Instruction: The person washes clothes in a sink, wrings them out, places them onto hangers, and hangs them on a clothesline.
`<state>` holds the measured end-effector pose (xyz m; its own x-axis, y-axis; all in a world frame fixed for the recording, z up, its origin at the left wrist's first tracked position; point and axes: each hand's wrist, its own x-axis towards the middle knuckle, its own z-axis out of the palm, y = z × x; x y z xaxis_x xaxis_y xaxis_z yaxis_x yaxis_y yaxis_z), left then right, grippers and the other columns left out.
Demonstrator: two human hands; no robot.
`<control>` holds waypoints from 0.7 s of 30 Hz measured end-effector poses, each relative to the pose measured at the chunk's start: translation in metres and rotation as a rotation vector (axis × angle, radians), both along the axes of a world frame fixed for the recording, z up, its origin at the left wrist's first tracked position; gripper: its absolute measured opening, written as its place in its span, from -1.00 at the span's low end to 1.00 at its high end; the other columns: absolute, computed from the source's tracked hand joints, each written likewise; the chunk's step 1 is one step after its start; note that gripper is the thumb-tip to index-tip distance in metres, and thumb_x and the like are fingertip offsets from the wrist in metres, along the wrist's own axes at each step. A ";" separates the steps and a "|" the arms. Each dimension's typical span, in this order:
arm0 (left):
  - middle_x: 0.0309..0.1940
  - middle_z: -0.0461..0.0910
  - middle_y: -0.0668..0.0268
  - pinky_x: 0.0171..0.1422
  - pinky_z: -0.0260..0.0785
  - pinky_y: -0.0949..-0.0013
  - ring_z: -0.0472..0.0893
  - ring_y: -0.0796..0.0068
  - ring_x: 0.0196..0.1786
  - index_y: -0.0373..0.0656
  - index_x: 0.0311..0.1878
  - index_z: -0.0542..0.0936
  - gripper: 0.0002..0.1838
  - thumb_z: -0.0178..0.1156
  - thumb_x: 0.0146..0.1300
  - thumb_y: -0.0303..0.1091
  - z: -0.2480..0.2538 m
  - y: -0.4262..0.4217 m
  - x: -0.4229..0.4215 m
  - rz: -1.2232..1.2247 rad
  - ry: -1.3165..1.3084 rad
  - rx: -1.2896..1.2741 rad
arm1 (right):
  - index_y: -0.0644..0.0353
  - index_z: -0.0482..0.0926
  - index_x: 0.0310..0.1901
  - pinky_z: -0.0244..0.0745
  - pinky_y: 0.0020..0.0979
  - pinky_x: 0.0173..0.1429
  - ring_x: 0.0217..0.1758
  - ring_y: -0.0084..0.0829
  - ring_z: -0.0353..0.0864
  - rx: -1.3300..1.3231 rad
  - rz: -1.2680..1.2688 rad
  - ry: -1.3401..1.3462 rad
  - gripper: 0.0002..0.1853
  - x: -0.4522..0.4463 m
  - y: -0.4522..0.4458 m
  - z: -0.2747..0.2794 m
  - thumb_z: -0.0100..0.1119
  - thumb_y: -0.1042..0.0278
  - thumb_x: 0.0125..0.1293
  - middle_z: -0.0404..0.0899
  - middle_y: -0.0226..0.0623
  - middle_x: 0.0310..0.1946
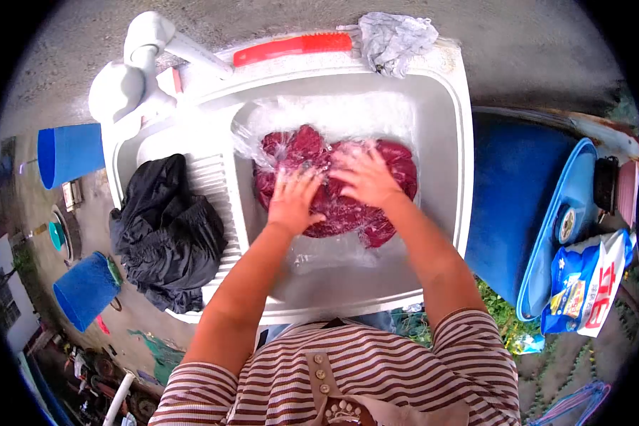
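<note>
A wet dark-red cloth (341, 213) lies bunched in the basin of a white laundry sink (444, 184), with water splashing around it. My left hand (293, 199) presses on the cloth's left part, fingers spread. Beside it, my right hand (366, 176) lies on the cloth's upper right part, its fingers also spread and stretched out. Neither hand is wrapped round the fabric. To the left, a black garment (167, 231) is heaped over the sink's ribbed washboard (224, 213).
White pipes (145, 57) rise at the sink's back left corner. A red brush (291, 48) and a grey rag (397, 39) lie on the back rim. Right of the sink stands a blue barrel (511, 199) with a detergent bag (589, 284). Blue buckets (85, 291) are at left.
</note>
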<state>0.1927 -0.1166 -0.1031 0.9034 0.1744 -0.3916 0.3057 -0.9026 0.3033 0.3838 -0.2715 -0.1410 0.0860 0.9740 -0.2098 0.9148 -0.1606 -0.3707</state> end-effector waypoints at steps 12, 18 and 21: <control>0.54 0.06 0.13 0.67 -0.26 0.04 0.05 0.10 0.57 -0.08 0.54 0.14 -0.15 0.23 0.21 -0.08 -0.045 0.029 -0.006 -0.033 0.215 0.159 | -0.10 0.55 0.18 -0.05 0.11 0.53 0.48 -0.03 0.17 0.052 -0.372 -0.025 -0.43 0.020 -0.028 -0.023 0.40 0.05 0.09 0.35 -0.27 0.36; 0.36 0.32 0.14 0.66 -0.23 -0.01 0.18 0.16 0.52 -0.11 0.34 0.41 -0.28 0.38 0.04 -0.33 -0.033 0.008 -0.013 0.012 -0.151 0.103 | 0.05 0.35 0.36 -0.09 0.20 0.52 0.49 0.04 0.14 0.260 -0.669 -0.045 -0.22 0.003 0.026 0.051 0.34 -0.11 0.16 0.23 -0.11 0.43; 0.32 0.39 0.19 0.66 -0.19 0.04 0.27 0.25 0.47 -0.07 0.26 0.52 -0.50 0.19 0.21 -0.36 -0.015 0.013 -0.017 0.038 -0.104 0.072 | -0.01 0.14 0.49 -0.26 0.28 0.55 0.62 0.06 -0.16 -0.185 -0.411 -0.014 0.00 -0.035 0.031 0.039 0.20 -0.42 0.13 0.02 -0.07 0.54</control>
